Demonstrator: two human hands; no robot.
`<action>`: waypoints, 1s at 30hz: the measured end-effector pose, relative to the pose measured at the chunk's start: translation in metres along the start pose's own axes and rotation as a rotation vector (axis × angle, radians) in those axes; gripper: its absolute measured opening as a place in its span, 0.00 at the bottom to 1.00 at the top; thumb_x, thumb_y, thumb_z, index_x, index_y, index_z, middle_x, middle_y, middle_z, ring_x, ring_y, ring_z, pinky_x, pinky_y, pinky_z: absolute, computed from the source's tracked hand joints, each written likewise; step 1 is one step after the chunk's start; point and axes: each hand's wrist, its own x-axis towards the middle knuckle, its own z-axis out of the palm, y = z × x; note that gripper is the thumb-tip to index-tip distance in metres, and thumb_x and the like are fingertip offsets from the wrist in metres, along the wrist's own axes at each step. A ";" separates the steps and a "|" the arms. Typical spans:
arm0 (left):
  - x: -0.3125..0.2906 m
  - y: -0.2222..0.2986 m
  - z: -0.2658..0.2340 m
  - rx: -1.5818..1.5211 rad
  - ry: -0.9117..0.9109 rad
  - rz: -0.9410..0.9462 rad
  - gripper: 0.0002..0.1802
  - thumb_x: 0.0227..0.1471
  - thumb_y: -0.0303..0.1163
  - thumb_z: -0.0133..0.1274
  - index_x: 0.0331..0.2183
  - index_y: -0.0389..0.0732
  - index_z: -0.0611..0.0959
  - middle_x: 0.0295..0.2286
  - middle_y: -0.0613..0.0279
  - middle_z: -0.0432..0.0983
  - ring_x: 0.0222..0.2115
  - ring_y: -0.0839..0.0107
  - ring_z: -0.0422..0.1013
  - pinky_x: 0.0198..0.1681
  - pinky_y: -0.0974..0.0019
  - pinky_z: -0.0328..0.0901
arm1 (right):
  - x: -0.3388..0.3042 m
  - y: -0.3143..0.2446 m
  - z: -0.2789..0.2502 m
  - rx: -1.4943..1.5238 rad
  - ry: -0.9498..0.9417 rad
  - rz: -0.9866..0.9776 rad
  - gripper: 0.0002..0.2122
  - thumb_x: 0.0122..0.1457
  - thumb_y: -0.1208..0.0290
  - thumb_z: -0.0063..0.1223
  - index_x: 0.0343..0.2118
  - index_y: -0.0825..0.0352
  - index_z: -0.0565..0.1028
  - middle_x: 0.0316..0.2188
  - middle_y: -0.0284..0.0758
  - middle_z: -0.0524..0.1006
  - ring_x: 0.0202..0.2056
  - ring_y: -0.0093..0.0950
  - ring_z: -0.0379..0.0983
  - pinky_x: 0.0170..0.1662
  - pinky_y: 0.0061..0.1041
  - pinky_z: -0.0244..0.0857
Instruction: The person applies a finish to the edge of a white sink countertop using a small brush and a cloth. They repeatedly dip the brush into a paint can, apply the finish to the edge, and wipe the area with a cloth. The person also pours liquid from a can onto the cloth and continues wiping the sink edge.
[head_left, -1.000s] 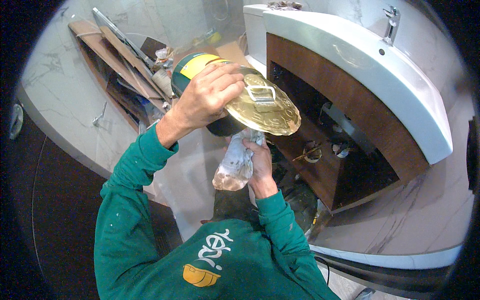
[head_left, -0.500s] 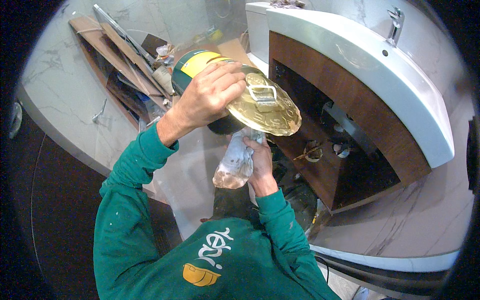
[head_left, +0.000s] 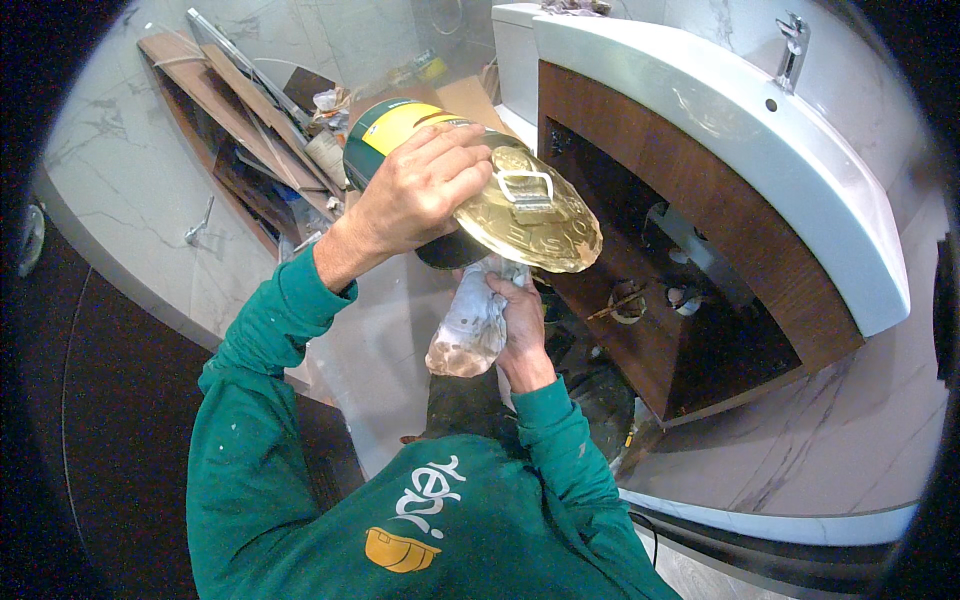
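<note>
The can (head_left: pixel 400 125) is tipped in the air beside the left edge of the cabinet (head_left: pixel 650 140). The left hand (head_left: pixel 425 190) curls its fingers over it behind the gold lid (head_left: pixel 545 230), apparently to hold that tilt. The right hand (head_left: pixel 522 325) closes around a clear container (head_left: pixel 468 325) beneath, perhaps to steady it there; the lid hides whether they touch.

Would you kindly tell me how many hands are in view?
2: the left hand grips the gold-lidded can, and the right hand holds the whitish object beneath it.
</note>
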 end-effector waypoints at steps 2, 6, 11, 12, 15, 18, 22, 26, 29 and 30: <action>0.000 0.000 0.000 -0.004 -0.007 0.000 0.15 0.42 0.30 0.57 0.35 0.34 0.80 0.38 0.53 0.79 0.47 0.53 0.75 0.51 0.52 0.69 | 0.000 0.000 -0.001 0.011 0.000 0.000 0.20 0.60 0.84 0.41 0.57 0.71 0.63 0.46 0.49 0.74 0.44 0.43 0.78 0.44 0.40 0.78; 0.001 0.001 0.003 -0.011 0.025 -0.003 0.15 0.36 0.26 0.56 0.33 0.35 0.79 0.37 0.55 0.79 0.47 0.54 0.74 0.50 0.52 0.68 | -0.001 -0.002 -0.001 0.014 -0.009 0.016 0.20 0.60 0.84 0.41 0.56 0.71 0.63 0.46 0.49 0.74 0.44 0.43 0.78 0.44 0.42 0.78; 0.002 -0.001 0.002 -0.028 0.024 -0.017 0.16 0.35 0.25 0.57 0.33 0.36 0.79 0.38 0.55 0.79 0.47 0.54 0.74 0.51 0.52 0.68 | -0.004 -0.003 0.001 0.043 -0.008 0.019 0.18 0.60 0.84 0.41 0.54 0.70 0.64 0.45 0.50 0.74 0.44 0.44 0.78 0.43 0.43 0.78; 0.001 -0.002 0.001 -0.032 0.027 -0.018 0.16 0.35 0.25 0.57 0.33 0.36 0.79 0.38 0.55 0.79 0.47 0.54 0.74 0.51 0.52 0.68 | -0.004 -0.004 0.001 0.038 0.003 0.021 0.18 0.60 0.84 0.41 0.54 0.70 0.64 0.45 0.50 0.75 0.44 0.44 0.78 0.43 0.43 0.78; -0.007 -0.009 0.001 -0.090 0.021 -0.109 0.19 0.32 0.23 0.58 0.34 0.37 0.80 0.37 0.56 0.80 0.47 0.54 0.74 0.50 0.52 0.68 | -0.002 -0.005 0.001 0.032 0.013 0.041 0.18 0.60 0.82 0.42 0.54 0.70 0.64 0.43 0.50 0.76 0.43 0.44 0.78 0.42 0.43 0.78; -0.025 -0.018 0.003 -0.117 0.131 -0.260 0.19 0.33 0.20 0.60 0.35 0.37 0.82 0.36 0.55 0.82 0.44 0.53 0.77 0.46 0.55 0.71 | -0.001 -0.006 -0.002 -0.011 -0.011 0.075 0.17 0.59 0.79 0.45 0.53 0.69 0.66 0.41 0.48 0.77 0.42 0.44 0.79 0.43 0.44 0.77; -0.065 -0.010 0.000 -0.136 0.298 -0.580 0.12 0.42 0.21 0.62 0.34 0.36 0.85 0.34 0.54 0.83 0.39 0.58 0.80 0.42 0.62 0.73 | -0.005 -0.009 -0.008 -0.007 0.026 0.182 0.16 0.60 0.75 0.48 0.51 0.69 0.69 0.42 0.45 0.78 0.41 0.42 0.79 0.42 0.46 0.77; -0.121 0.027 -0.010 -0.145 0.374 -1.050 0.08 0.48 0.24 0.62 0.34 0.35 0.86 0.32 0.54 0.84 0.33 0.69 0.80 0.38 0.68 0.72 | -0.014 -0.010 -0.016 0.017 0.040 0.223 0.17 0.64 0.63 0.52 0.48 0.70 0.72 0.35 0.43 0.81 0.31 0.35 0.81 0.32 0.34 0.78; -0.168 0.044 -0.006 -0.121 0.422 -1.251 0.07 0.50 0.24 0.62 0.34 0.34 0.86 0.30 0.55 0.84 0.30 0.73 0.78 0.34 0.69 0.71 | -0.019 -0.007 -0.021 -0.197 0.129 0.137 0.15 0.61 0.63 0.57 0.45 0.69 0.75 0.33 0.40 0.81 0.28 0.32 0.80 0.29 0.30 0.78; -0.185 0.048 0.001 -0.066 0.444 -1.231 0.07 0.50 0.26 0.63 0.32 0.33 0.86 0.28 0.55 0.83 0.27 0.71 0.78 0.31 0.66 0.69 | -0.019 -0.006 -0.022 -0.221 0.153 0.144 0.14 0.59 0.64 0.61 0.43 0.68 0.76 0.30 0.37 0.81 0.24 0.28 0.79 0.26 0.26 0.76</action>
